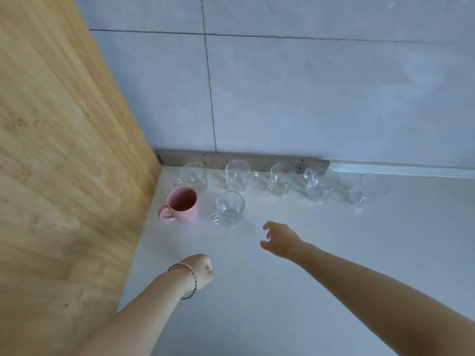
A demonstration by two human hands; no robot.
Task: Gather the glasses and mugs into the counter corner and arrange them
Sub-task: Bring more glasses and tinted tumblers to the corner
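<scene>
Wooden panel (64,150) is filling your frame's left | white counter (282,291) is spreading below | five glass mugs (280,179) are lining the back wall mid-frame, a sixth (229,208) standing beside the pink mug (182,204) | your right hand (279,240) is hovering half-spread, empty | your left hand (199,272) is curling into a fist.

White counter (308,278), pink mug (182,205) near the corner, six clear glass mugs (229,208) upright alongside
</scene>
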